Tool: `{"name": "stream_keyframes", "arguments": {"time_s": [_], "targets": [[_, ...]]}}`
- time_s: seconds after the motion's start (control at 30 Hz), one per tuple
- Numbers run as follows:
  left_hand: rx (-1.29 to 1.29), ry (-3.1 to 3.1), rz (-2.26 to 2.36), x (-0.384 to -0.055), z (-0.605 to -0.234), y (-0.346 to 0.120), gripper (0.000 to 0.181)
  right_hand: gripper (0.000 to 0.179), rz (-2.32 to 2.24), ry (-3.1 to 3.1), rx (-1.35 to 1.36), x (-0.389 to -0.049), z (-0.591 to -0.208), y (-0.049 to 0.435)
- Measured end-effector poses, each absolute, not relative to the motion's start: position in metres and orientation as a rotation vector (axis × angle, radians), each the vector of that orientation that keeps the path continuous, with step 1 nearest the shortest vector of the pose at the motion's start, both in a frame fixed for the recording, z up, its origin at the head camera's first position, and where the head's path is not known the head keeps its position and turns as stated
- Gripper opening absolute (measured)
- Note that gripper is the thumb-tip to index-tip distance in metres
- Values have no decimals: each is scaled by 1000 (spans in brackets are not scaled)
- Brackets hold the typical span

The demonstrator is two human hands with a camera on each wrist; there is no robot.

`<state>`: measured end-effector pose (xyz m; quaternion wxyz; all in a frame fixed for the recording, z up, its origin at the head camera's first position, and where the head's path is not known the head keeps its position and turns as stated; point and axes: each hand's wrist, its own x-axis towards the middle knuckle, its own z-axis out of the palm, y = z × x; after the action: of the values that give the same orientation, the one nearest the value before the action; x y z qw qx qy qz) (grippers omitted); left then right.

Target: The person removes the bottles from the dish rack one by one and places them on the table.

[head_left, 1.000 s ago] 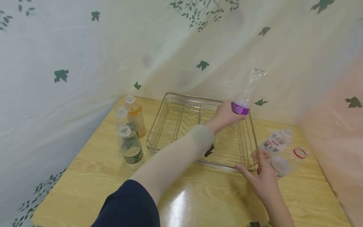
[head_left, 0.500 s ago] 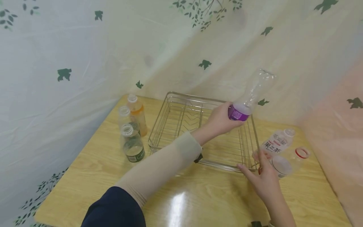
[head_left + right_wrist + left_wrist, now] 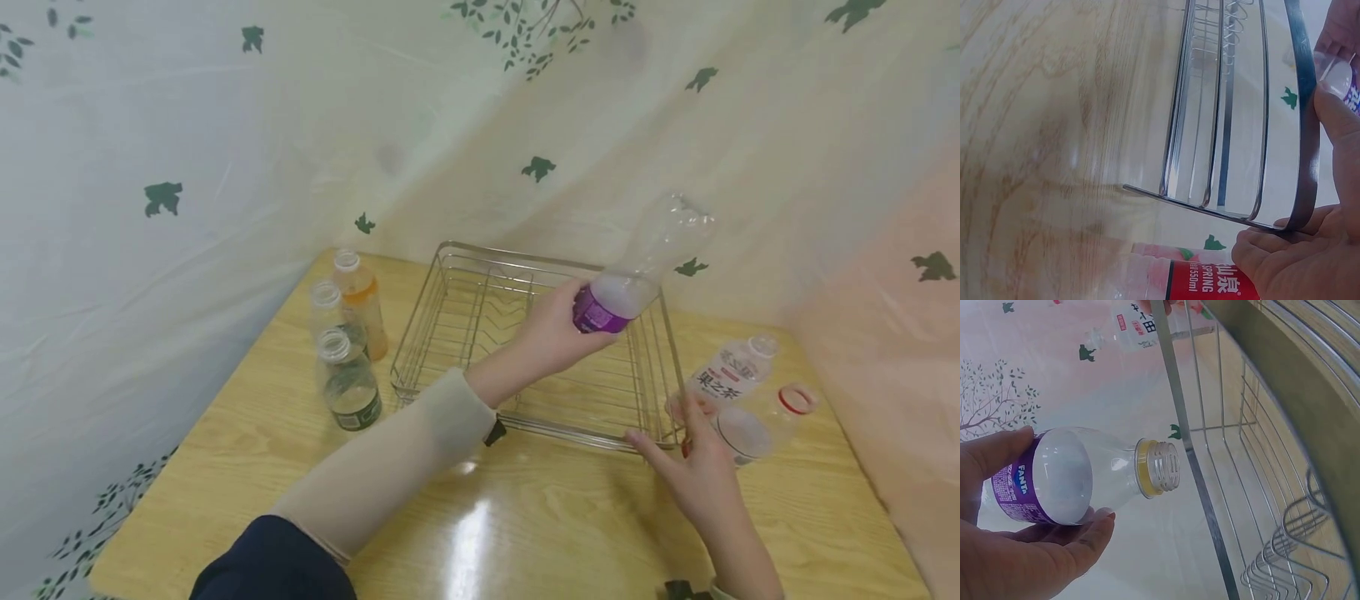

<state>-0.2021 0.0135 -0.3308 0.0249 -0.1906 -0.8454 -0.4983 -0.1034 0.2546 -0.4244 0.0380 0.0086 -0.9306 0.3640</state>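
My left hand [image 3: 551, 329] grips a clear plastic bottle [image 3: 651, 258] with a purple FANTA label, held tilted over the wire dish rack [image 3: 570, 429]. In the left wrist view the bottle's uncapped neck [image 3: 1159, 465] points at the rack, with its yellow ring showing, and the thumb and fingers wrap the label. My right hand [image 3: 697, 467] holds the rack's near right corner, thumb on the rim [image 3: 1307, 112] and fingers round the outside. Close beside that hand are two bottles, one with pink printing [image 3: 727, 375] and one with a red neck ring [image 3: 783, 417].
At the rack's left, three uncapped bottles stand together: one with an orange band [image 3: 363, 300], a clear one [image 3: 326, 312] behind another with a green label [image 3: 352, 396]. All rest on a wooden table [image 3: 247, 467]. A patterned curtain [image 3: 315, 125] hangs behind.
My left hand has drawn the Fanta bottle leftward and nearer to me, lower over the rack, and the bottle leans further over. My right hand keeps its place on the corner.
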Motion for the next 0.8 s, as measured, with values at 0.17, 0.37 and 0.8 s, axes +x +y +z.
{"name": "stream_keyframes", "arguments": {"time_s": [0.17,0.37,0.8], "targets": [[-588,-2588,-1564,-194,-331,0,71,109,1102,-2856,33,-103,-425,256],[-575,-2614,-1522,-184,-332,-15,70,108,1106,-2861,36,-103,-423,255],[-662,-2690,-1378,-166,-337,-40,70,109,1137,-2847,37,-104,-425,256]]}}
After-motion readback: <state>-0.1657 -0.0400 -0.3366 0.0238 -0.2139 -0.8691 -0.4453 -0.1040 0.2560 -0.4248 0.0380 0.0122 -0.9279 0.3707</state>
